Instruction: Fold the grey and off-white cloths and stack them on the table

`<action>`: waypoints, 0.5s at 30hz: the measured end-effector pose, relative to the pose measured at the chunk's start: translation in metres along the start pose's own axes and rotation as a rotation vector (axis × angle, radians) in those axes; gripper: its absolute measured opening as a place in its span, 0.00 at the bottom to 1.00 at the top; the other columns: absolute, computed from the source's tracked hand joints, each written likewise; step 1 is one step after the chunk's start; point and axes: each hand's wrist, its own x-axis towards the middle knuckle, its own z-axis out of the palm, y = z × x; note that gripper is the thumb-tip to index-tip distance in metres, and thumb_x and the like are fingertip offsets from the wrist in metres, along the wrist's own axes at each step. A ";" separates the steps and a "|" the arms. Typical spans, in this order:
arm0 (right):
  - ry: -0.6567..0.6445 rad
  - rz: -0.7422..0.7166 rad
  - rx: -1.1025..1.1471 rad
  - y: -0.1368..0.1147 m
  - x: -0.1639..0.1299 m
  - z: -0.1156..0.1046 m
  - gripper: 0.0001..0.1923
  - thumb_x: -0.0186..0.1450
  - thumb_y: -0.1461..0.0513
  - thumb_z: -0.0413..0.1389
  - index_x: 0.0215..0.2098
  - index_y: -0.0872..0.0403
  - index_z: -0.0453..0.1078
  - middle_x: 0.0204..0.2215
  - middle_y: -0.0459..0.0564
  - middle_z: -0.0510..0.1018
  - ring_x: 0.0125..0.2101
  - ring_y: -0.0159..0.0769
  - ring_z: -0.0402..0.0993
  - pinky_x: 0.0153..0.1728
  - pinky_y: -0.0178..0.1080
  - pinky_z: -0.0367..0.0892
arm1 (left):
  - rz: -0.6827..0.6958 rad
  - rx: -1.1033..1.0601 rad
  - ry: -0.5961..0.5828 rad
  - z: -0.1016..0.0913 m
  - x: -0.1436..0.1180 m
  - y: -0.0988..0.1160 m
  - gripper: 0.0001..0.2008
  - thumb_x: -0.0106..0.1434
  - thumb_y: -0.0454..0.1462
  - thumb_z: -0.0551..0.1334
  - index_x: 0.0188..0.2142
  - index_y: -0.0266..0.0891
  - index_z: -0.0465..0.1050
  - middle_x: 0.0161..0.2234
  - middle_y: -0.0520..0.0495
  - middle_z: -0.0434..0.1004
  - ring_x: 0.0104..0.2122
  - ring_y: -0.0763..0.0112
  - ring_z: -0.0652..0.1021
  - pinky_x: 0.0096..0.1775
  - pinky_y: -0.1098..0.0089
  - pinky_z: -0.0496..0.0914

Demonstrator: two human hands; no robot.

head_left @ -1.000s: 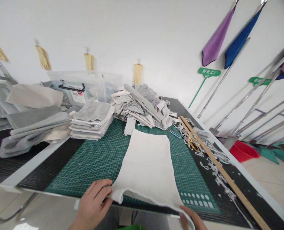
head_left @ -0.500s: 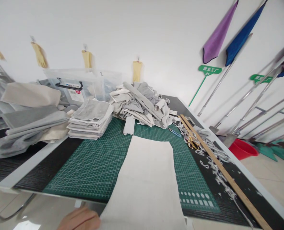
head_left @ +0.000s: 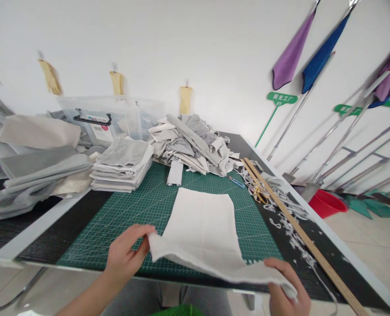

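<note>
A white rectangular cloth (head_left: 201, 224) lies on the green cutting mat (head_left: 132, 215), its near edge lifted off the mat. My left hand (head_left: 125, 254) pinches the cloth's near left corner. My right hand (head_left: 285, 287) grips the near right corner at the table's front edge. The far half of the cloth rests flat on the mat.
A stack of folded grey cloths (head_left: 124, 164) and a heap of grey scraps (head_left: 191, 145) sit at the mat's far side. A wooden ruler (head_left: 300, 237), scissors (head_left: 258, 193) and trimmings lie on the right. A clear bin (head_left: 106, 118) stands at the back, a red basin (head_left: 326, 204) on the floor.
The cloth had been drawn toward me with my hands near the frame's bottom edge; now both hands are in view holding the near corners raised and pushed forward over the mat.
</note>
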 end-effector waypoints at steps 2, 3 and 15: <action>0.003 -0.024 0.005 -0.004 0.018 0.006 0.07 0.48 0.60 0.52 0.24 0.55 0.65 0.22 0.45 0.69 0.25 0.33 0.64 0.26 0.31 0.58 | -0.103 0.004 0.072 0.009 0.012 -0.005 0.07 0.53 0.31 0.54 0.33 0.39 0.66 0.29 0.51 0.72 0.29 0.75 0.72 0.32 0.76 0.66; -0.003 -0.041 0.010 -0.005 0.028 0.010 0.07 0.49 0.60 0.52 0.24 0.55 0.65 0.21 0.44 0.68 0.24 0.32 0.63 0.25 0.31 0.57 | -0.165 -0.006 0.094 0.014 0.019 -0.008 0.07 0.53 0.32 0.55 0.33 0.38 0.67 0.29 0.51 0.71 0.29 0.75 0.72 0.33 0.76 0.66; -0.362 0.097 -0.399 0.026 0.111 0.081 0.16 0.53 0.58 0.45 0.39 0.49 0.63 0.31 0.44 0.71 0.27 0.31 0.65 0.27 0.33 0.56 | -0.639 0.252 -0.410 0.092 0.076 -0.066 0.14 0.51 0.39 0.54 0.39 0.42 0.64 0.37 0.48 0.68 0.35 0.68 0.70 0.32 0.71 0.62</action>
